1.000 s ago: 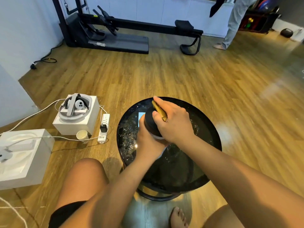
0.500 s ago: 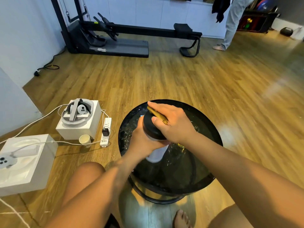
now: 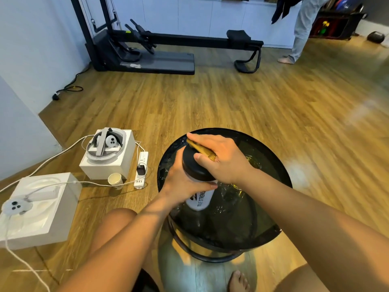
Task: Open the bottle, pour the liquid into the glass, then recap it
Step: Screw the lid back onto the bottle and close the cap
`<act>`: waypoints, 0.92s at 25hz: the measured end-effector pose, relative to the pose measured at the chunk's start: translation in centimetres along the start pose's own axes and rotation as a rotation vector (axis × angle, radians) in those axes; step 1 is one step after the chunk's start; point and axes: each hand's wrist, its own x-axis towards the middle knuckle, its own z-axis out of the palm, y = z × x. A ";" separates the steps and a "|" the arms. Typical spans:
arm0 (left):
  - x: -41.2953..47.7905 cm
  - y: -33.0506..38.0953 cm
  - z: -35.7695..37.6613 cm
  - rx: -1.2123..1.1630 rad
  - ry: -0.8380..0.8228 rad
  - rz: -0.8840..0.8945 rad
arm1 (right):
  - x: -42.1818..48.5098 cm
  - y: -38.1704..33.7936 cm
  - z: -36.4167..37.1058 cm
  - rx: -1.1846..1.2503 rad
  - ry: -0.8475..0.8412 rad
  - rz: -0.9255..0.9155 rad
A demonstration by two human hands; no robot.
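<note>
A white shaker bottle with black lettering stands over the round black glass table. Its black lid carries a gold flip tab. My left hand grips the bottle's body just under the lid. From above, my right hand grips the lid, with its fingers lying across the gold tab. A clear glass shows only as a rim on the table behind my right wrist; the rest of it is hidden.
On the floor to the left stand two white boxes with headsets and cables, a paper cup and a power strip. A black exercise machine is at the back. A person's legs show at the far right.
Both hands stay on the bottle and lid. The bottle has tipped a little, so more of its white body shows below my left hand. The view has shifted slightly.
</note>
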 end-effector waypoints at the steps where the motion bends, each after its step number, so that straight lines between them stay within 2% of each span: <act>1: 0.0 -0.1 0.3 -0.012 0.026 -0.002 | 0.1 0.0 0.0 0.002 0.001 0.002; 5: -1.1 0.1 3.7 -0.060 0.212 -0.028 | 0.0 -0.1 1.2 -0.002 0.122 0.072; 8: -2.0 -0.2 4.9 -0.062 0.289 0.016 | 0.0 0.2 0.9 -0.023 0.093 0.036; 10: -1.5 -0.5 3.5 -0.046 0.239 0.031 | 0.1 0.5 0.3 -0.026 0.032 -0.015; 12: -0.4 -0.8 1.4 -0.021 0.104 0.039 | 0.2 0.7 0.0 -0.032 -0.014 -0.062; 14: 0.3 -0.7 0.4 -0.063 -0.019 0.045 | 0.3 0.9 0.0 -0.040 -0.026 -0.089; 15: 0.3 -0.6 0.5 -0.086 -0.027 0.032 | 0.3 1.0 0.0 -0.036 -0.014 -0.092; 20: -1.8 0.7 4.9 -0.059 0.250 -0.067 | -0.3 0.5 1.1 -0.020 0.176 0.019; 23: -2.5 0.9 6.0 -0.030 0.311 -0.082 | -0.7 0.0 1.4 -0.027 0.226 0.064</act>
